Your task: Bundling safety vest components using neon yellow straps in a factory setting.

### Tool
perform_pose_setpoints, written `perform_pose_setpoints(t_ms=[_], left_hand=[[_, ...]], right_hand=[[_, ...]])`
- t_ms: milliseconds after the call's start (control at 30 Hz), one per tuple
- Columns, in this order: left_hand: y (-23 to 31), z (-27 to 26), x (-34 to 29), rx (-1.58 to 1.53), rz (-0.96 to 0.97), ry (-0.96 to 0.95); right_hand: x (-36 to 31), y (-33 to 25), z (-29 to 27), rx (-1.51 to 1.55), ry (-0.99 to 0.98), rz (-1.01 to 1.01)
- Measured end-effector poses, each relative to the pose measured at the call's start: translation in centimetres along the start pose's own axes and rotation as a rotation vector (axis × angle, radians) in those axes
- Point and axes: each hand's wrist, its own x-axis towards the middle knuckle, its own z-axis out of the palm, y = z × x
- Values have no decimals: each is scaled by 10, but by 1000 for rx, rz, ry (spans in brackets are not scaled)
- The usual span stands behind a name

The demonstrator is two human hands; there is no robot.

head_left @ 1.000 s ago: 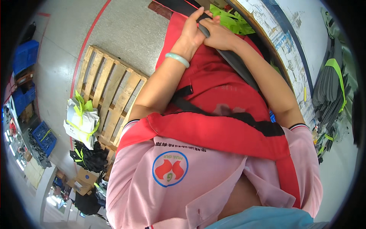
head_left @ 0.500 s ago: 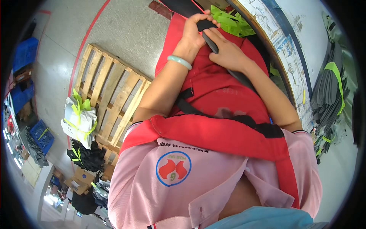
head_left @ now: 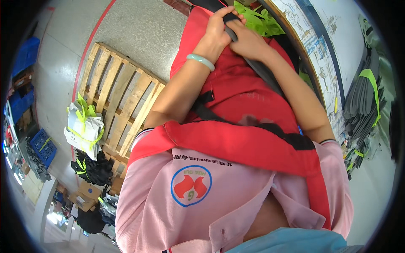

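Note:
My left hand (head_left: 217,30), a pale green bangle on its wrist, is closed around a black fabric strip (head_left: 231,34) above my lap. Against it, my right hand (head_left: 249,41) also grips the strip, its fingers reaching in under the left hand's fingers. A dark grey length of the strip emerges below my right hand and trails over the red apron (head_left: 236,84). Beyond my left hand, a black piece with a red edge (head_left: 207,4) runs out at the top of the view. The fingertips partly cover what they hold.
On my left a wooden pallet (head_left: 120,90) lies on the floor, with a tied white bundle (head_left: 84,128) and a black bundle (head_left: 90,168) near it. Bright green strips (head_left: 261,21) hang beyond my hands. A worktable (head_left: 325,55) on my right carries tied stacks of dark grey pieces (head_left: 363,97).
Both hands have drawn closer together on the strip. My right hand has shifted up and its fingers have curled in. The black piece at the top has slid partly out of view.

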Motion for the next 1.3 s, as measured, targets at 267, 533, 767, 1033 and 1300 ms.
perform_pose_setpoints(t_ms=[267, 533, 767, 1033, 1300], left_hand=[[10, -19, -2, -99, -77, -108], [11, -20, 18, -99, -17, -167], [5, -7, -7, -63, -49, -11], [8, -9, 8, -91, -49, -85], [6, -22, 20, -97, -27, -132]], right_hand=[[-31, -24, -2, 70, 18, -23], [13, -17, -4, 34, -6, -109], [-34, -14, 3, 58, 44, 13], [-7, -11, -8, 96, -130, -66], [-2, -24, 0, -81, 23, 12]])
